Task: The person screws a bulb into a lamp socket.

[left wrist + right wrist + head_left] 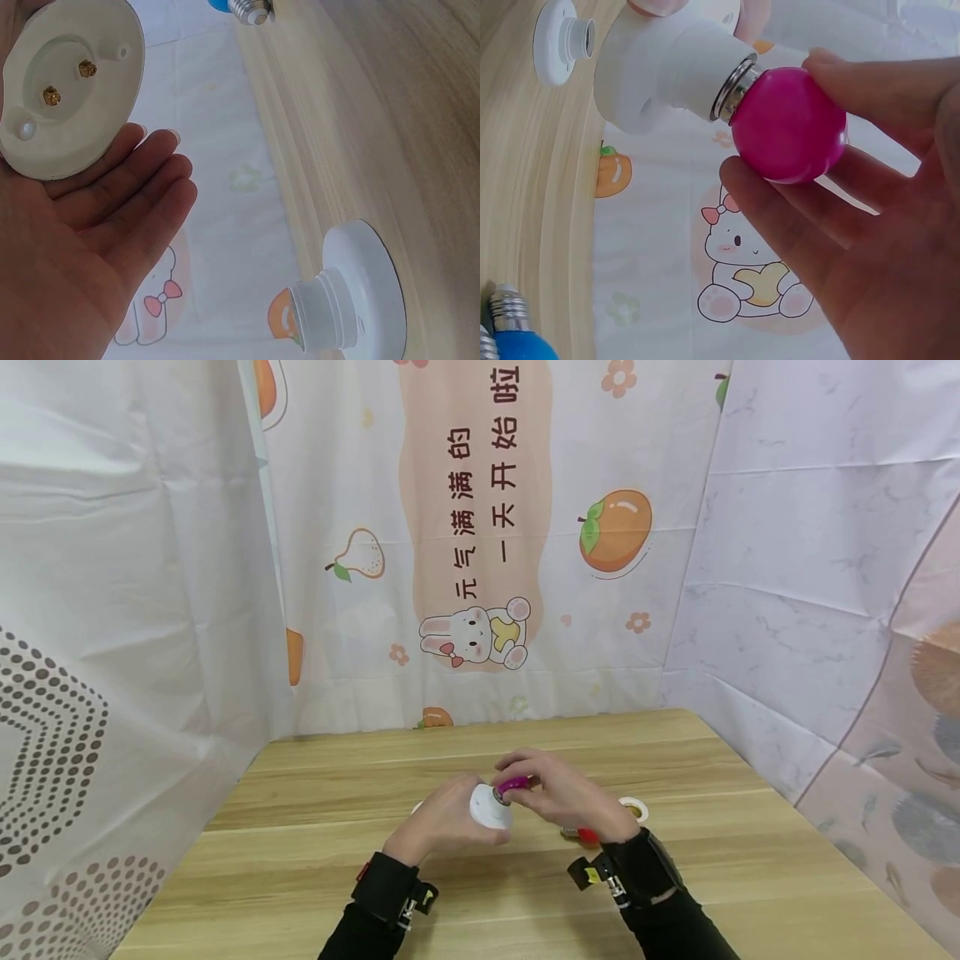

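A white bulb socket point(489, 808) is held up over the table in my left hand point(442, 818). Its flat back point(75, 142), with two brass screws, shows in the left wrist view. The fingers of my right hand point(558, 793) and its thumb hold a round magenta bulb point(789, 126) at the socket's mouth. The bulb's metal cap point(739, 88) sits partly inside the rim, tilted in line with the socket. In the head view, the right fingers cover much of the bulb.
Another white socket point(367, 292) stands on the wooden table point(315, 843), mostly behind my left hand in the head view. Near my right wrist lie a red bulb point(588, 837) and a white ring-shaped thing point(636, 808). A blue bulb point(523, 345) also lies there. Printed curtains point(337, 635) enclose the table.
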### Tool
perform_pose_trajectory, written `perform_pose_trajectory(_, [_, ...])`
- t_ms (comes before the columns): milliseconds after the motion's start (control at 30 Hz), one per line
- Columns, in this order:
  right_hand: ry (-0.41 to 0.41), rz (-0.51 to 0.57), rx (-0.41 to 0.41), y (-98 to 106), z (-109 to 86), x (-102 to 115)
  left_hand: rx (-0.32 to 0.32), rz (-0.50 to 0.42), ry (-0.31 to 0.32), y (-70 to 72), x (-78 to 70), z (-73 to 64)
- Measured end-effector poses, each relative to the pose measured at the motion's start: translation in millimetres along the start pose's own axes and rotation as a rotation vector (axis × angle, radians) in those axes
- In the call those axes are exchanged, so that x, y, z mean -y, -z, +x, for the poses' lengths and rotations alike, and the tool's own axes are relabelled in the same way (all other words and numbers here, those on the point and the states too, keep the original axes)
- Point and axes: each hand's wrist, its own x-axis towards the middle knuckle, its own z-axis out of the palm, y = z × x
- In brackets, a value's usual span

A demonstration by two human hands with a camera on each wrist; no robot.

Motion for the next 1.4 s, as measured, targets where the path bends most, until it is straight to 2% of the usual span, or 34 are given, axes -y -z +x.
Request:
perform_pose_trajectory(500, [-0.033, 0.008, 0.092, 5.5, -2.0, -1.9, -0.006, -0.003, -0.014, -1.4, 1.6, 1.1])
perform_pose_trajectory(700, [-0.033, -0.045, 0.088, 5.7, -3.2, -0.8, -0.007, 0.001, -0.018, -1.6, 2.0, 1.0])
perform_pose_trajectory(1000, [-0.062, 0.031, 0.09, 4.2, -3.8, -2.3, -0.01, 0.005, -0.021, -1.6, 1.1, 0.4])
perform_pose_trajectory(1400, [-0.157, -0.001, 0.066, 2.8, -4.0, -0.1, -0.013, 0.009, -0.025, -1.2, 0.7, 0.3])
